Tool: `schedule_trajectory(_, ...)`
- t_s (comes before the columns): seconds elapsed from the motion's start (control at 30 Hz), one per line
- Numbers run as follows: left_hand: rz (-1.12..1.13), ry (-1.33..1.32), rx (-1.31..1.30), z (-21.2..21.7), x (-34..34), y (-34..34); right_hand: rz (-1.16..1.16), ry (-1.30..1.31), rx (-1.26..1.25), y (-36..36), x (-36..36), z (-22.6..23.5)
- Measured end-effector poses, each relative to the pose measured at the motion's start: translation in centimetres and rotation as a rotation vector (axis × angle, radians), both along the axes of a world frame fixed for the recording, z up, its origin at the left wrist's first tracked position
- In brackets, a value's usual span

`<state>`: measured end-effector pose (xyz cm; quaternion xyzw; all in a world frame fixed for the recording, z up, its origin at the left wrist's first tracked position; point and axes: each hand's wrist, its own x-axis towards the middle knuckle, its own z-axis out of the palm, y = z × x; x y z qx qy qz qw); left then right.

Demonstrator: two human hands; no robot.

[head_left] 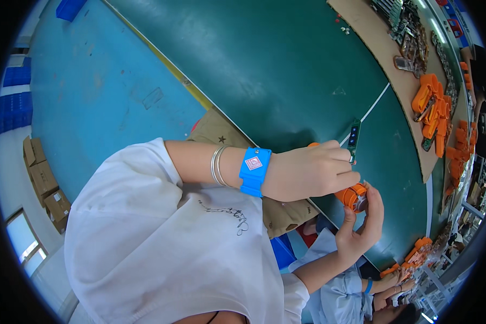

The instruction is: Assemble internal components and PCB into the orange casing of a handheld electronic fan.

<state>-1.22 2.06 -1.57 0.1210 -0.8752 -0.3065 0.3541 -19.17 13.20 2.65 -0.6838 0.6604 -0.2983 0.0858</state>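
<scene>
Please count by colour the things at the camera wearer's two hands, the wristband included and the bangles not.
Orange: 1, the part in the right hand
Green: 1, the circuit board by the left hand
Blue: 1, the wristband
Total: 3; I cannot tell if the orange edge beyond the left hand is another part.

The casing is orange, tabletop green, wristband blue and shirt white.

Electronics workshop, green workbench, orange plastic parts, heaped circuit pieces, blue floor
</scene>
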Motion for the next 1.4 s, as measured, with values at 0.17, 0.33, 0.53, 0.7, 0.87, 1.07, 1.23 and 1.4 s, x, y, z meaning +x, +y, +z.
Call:
schedule_trajectory(0.17,-0.042,0.054,0.163,-0.4,0.2,0.1,-0.001,0.092,0.033,0.0,0.4,0.6)
schedule_trajectory(0.33,0.011,0.129,0.263,-1.2,0.2,0.4,0.009,0.161,0.068,-0.3,1.0,1.3)
schedule_trajectory(0.53,0.021,0.162,0.184,-1.1,0.4,0.3,0.081,0.345,0.134,-0.8,1.4,2.4)
schedule_trajectory(0.7,0.160,0.014,-0.142,-1.5,0.2,0.6,0.079,0.429,0.214,-1.6,1.9,3.5)
schedule_trajectory(0.87,0.169,0.040,-0.202,-1.9,0.1,0.5,0.125,0.344,0.359,-1.7,1.8,4.1)
schedule_trajectory(1.07,0.233,0.029,-0.217,-2.0,-0.6,0.8,0.184,0.381,0.349,-2.5,2.4,5.0)
schedule_trajectory(1.23,0.284,0.061,-0.292,-2.3,-1.0,0.9,0.160,0.367,0.354,-2.5,2.5,5.0)
schedule_trajectory(1.4,0.263,0.071,-0.275,-2.1,-0.9,1.0,0.121,0.335,0.356,-2.4,2.7,5.1)
